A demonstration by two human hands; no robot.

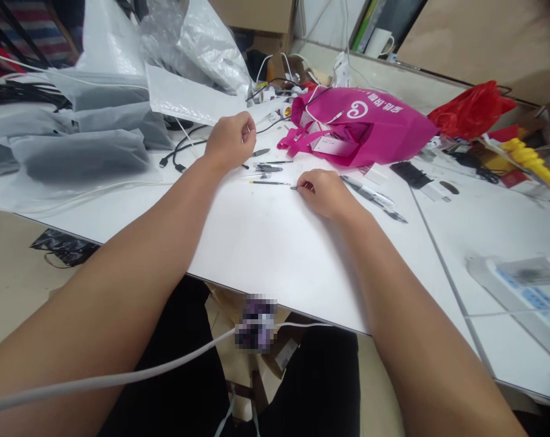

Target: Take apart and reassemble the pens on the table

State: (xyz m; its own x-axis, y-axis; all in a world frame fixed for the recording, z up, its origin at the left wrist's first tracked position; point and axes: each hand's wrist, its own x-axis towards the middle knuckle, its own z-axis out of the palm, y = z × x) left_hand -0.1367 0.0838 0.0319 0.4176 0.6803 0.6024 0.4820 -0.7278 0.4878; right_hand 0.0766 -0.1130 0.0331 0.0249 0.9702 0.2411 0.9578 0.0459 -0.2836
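My left hand is closed above the back of the white table, its fingers curled; what they hold, if anything, is hidden. Lower and to the right, my right hand pinches a small dark piece close to the tabletop. Just left of that piece lies a thin pen refill with a yellowish end. Several dark and clear pen parts lie behind it, between my hands. A dark pointed pen part rests beside my left hand. Clear pens lie to the right of my right hand.
A pink bag with small boxes stands behind my right hand. Grey plastic packages and black cables sit at the left. A white cable crosses in front of my lap. A blue-and-white package lies at the right.
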